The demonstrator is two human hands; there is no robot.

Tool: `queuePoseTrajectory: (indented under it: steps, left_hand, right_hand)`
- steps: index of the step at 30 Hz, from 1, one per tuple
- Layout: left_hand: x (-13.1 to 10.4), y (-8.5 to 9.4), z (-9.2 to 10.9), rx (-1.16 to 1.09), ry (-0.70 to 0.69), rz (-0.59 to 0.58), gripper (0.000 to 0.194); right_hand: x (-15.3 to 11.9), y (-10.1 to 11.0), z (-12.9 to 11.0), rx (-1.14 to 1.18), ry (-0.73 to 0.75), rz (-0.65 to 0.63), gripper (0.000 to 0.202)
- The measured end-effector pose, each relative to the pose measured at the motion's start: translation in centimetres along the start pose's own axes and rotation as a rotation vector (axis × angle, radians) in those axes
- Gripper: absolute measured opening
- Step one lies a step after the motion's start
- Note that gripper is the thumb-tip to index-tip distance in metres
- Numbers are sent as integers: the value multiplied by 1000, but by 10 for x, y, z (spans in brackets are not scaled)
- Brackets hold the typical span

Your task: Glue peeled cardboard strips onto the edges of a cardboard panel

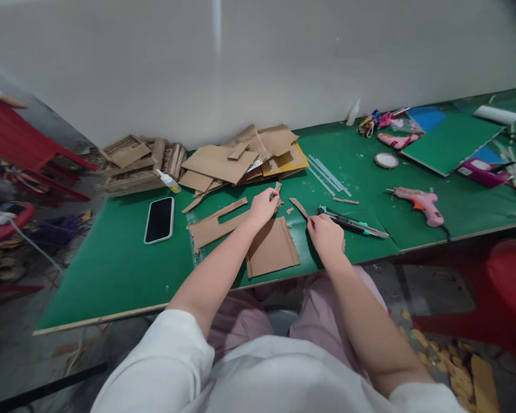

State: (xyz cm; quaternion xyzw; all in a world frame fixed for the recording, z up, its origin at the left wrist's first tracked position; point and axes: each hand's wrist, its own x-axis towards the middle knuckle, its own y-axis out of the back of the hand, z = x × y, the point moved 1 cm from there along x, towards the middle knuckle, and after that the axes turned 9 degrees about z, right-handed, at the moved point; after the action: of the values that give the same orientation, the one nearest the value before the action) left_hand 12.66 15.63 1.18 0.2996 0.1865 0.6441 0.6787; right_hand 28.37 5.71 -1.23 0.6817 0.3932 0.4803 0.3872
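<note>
My left hand is closed in a pinch above the cardboard pieces, with a small torn cardboard scrap at its fingertips. Between the fingers of my right hand is one end of a narrow cardboard strip, which points away from me. A square cardboard panel lies flat between my forearms. To its left is a cardboard piece with a notch cut out, partly hidden by my left arm. The green and black utility knife lies right beside my right hand, its blade out.
A phone and a glue bottle lie at left. Behind are stacked cardboard sheets and clear glue sticks. A pink glue gun rests at right, near a green board. The green table's front edge is close to me.
</note>
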Motion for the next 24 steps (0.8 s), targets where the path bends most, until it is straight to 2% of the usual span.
queuePoseTrajectory:
  steps: [3,6,9,11,14,19,24]
  left_hand:
    - [-29,11,0,34,-18,-10,20]
    - [-70,19,0,56,-16,-49,23]
    - [-108,18,2,84,-62,-76,26]
    - [-122,14,5,124,-98,-73,28]
    - [-127,5,12,217,-150,-59,29]
    - [-118,-8,19,374,-259,-66,27]
    - [-115,-14,18,388,-338,-76,26]
  right_hand:
    - [0,3,3,26,-41,30,30]
    - [-7,6,6,120,-72,67,27]
    - [-18,9,6,305,-73,80,24]
    - [-24,9,5,372,-57,59,23]
    - [-28,8,2,359,-36,6,21]
    - [-34,9,-8,258,27,-118,23]
    - [-40,10,-13,210,64,-169,22]
